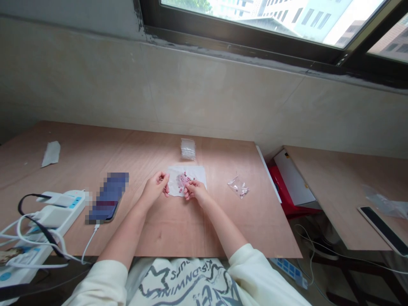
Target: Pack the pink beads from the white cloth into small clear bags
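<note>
A white tissue-like sheet point(199, 173) lies on the wooden table, with a small pile of pink and dark red beads point(182, 180) on it. My left hand point(157, 185) is at the sheet's left edge, thumb and fingertips pinched together. Over the sheet's lower right part, beside the beads, my right hand point(195, 191) also has its fingers closed in a pinch. Whatever either hand grips is too small to make out. To the right lies a small clear plastic bag point(239, 186) with a few pinkish bits in it.
Behind the sheet sits a clear plastic packet point(188, 149). A phone point(108, 197) on a charging cable and a white power strip point(63, 212) with tangled cords are at the left. A paper scrap point(51, 154) lies far left. Another table point(338, 182) stands right, across a gap.
</note>
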